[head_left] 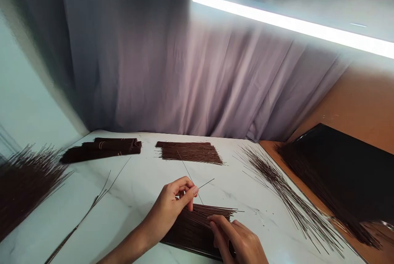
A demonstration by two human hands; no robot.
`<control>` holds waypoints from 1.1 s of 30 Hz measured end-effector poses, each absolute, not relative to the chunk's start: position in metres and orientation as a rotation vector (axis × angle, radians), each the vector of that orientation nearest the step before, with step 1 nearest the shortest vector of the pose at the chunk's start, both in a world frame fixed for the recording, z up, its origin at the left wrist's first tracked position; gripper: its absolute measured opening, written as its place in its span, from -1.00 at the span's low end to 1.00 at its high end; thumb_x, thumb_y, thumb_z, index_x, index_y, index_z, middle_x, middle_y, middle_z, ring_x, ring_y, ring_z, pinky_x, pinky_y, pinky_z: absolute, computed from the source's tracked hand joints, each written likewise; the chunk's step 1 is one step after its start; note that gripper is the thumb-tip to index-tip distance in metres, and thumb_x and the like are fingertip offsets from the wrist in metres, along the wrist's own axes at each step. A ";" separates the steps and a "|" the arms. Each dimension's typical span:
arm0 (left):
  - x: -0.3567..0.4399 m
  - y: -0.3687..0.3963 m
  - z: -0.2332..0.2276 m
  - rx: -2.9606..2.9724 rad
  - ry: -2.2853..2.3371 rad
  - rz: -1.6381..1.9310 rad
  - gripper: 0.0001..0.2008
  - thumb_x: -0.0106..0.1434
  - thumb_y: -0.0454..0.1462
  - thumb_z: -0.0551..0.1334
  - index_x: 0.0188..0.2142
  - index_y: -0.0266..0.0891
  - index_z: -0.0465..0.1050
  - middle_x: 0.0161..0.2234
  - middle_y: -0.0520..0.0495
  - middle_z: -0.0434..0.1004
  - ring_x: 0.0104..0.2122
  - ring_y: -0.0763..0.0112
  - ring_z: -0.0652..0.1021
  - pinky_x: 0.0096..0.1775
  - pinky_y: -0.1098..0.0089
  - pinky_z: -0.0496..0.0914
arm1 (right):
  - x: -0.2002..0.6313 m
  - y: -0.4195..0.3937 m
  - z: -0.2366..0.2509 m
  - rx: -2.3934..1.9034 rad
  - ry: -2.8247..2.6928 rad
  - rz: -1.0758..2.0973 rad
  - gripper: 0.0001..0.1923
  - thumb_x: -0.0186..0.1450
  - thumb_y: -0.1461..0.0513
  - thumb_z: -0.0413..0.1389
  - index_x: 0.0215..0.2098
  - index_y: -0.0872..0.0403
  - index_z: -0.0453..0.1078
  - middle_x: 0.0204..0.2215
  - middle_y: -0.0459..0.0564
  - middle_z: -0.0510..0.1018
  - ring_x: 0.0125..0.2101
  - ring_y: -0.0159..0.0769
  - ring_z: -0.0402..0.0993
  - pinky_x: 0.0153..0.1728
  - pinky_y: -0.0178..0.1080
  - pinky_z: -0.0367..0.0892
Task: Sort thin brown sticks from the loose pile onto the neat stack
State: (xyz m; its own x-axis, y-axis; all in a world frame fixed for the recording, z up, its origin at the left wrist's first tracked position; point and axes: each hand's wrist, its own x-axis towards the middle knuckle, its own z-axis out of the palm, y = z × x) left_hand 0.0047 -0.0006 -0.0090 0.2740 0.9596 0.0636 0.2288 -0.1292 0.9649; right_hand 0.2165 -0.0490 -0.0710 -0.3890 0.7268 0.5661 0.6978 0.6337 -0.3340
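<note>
The left hand (172, 206) pinches two thin dark sticks (197, 186), seemingly culled from the flat brown stick pile (197, 225) at six o'clock; the right hand (237, 239) presses open-fingered there. Setting them aside needs a light pinch.

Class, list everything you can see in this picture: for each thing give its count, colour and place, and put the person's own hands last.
table: one, white marbled, under everything
stick pile under the hands: one, dark brown, near centre
flat stick layer: one, brown, far centre
tied bundles: a few, dark brown, far left
loose heap: one, brown, left edge
stray sticks: a few, left of the hands
fanned sticks: many, brown, right
black tray: one, far right
curtain: grey-lilac, behind
tube light: one, white, top
left hand: pinching thin sticks
right hand: on the pile
</note>
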 end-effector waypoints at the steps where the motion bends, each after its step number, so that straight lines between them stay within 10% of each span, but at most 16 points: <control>1: 0.004 0.000 -0.010 1.582 1.133 0.944 -0.69 0.41 -0.06 0.16 -0.41 -0.16 0.37 -0.58 0.10 0.40 -0.41 0.33 0.41 -0.26 0.37 0.22 | 0.216 -0.049 -0.071 -1.108 -2.159 0.061 -0.75 0.56 0.18 -0.09 -0.11 0.02 0.41 -0.58 -0.12 0.58 -0.62 -0.37 0.50 -0.54 -0.40 0.35; 20: -0.001 0.001 -0.006 1.609 1.144 0.942 -0.67 0.43 -0.02 0.15 -0.37 -0.16 0.41 -0.56 0.09 0.45 -0.41 0.34 0.46 -0.29 0.40 0.24 | 0.217 -0.049 -0.066 -1.173 -2.198 0.020 -0.71 0.54 0.23 -0.11 -0.34 -0.01 0.30 -0.55 -0.14 0.53 -0.61 -0.38 0.46 -0.57 -0.37 0.27; 33: 0.007 -0.005 -0.020 1.617 1.113 0.882 -0.63 0.44 -0.01 0.14 -0.41 -0.16 0.37 -0.55 0.10 0.40 -0.40 0.35 0.44 -0.23 0.40 0.26 | 0.211 -0.054 -0.056 -1.106 -2.065 0.373 -0.80 0.54 0.20 -0.09 -0.14 0.00 0.37 -0.36 -0.06 0.53 -0.44 -0.35 0.50 -0.40 -0.37 0.42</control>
State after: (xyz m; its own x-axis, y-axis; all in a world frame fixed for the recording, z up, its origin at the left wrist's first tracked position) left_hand 0.0074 -0.0047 -0.0203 0.3254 0.9445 0.0450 0.2590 -0.1348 0.9564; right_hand 0.2105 -0.0544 -0.0556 -0.3449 0.8068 0.4797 0.5882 0.5840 -0.5594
